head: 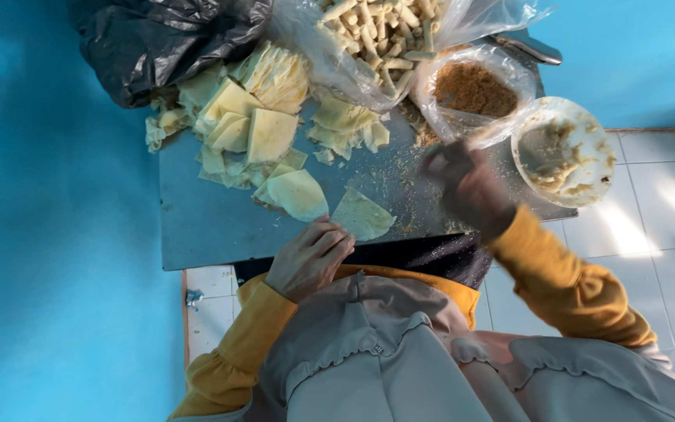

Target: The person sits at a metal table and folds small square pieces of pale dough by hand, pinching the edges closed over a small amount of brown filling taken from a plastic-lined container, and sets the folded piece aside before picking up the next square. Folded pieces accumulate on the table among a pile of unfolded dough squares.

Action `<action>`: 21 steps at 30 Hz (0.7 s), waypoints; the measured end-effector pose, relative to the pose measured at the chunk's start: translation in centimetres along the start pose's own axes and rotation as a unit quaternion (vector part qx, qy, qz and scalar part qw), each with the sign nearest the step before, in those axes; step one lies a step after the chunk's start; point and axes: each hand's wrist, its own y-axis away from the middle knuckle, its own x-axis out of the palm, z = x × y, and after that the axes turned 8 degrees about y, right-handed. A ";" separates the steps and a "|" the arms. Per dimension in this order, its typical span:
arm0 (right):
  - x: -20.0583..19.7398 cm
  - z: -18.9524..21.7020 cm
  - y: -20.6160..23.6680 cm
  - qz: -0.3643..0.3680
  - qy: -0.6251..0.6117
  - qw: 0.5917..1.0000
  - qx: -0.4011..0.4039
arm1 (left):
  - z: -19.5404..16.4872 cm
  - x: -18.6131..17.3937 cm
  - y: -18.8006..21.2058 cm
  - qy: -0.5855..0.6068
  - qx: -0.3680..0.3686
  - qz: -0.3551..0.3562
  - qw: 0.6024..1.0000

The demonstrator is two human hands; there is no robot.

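Head view: a person sits at a grey metal table [197, 227], looking down at both hands.
Black bag [158, 39]: crumpled plastic, far left of the table.
Stacked wrappers [259, 125]: thin pale-yellow sheets, cut in wedges, many unused.
Left hand [308, 258]: fingers loosely curled, fingertips pressing the edge of one flat wrapper [362, 215] just in front of the body; nothing gripped.
Finished rolls [376, 31]: a clear bag already heaped with slim sticks, so much looks done.
Right hand [466, 184]: motion-blurred near the brown filling [474, 90]; its hold cannot be told.
Paste bowl [564, 152]: white, round, smeared, mostly scraped.
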 end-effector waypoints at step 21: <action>-1.9 -12.9 -5.0 0.084 0.274 0.949 0.133 | -2.3 -0.3 -2.1 0.029 -0.258 -0.099 0.961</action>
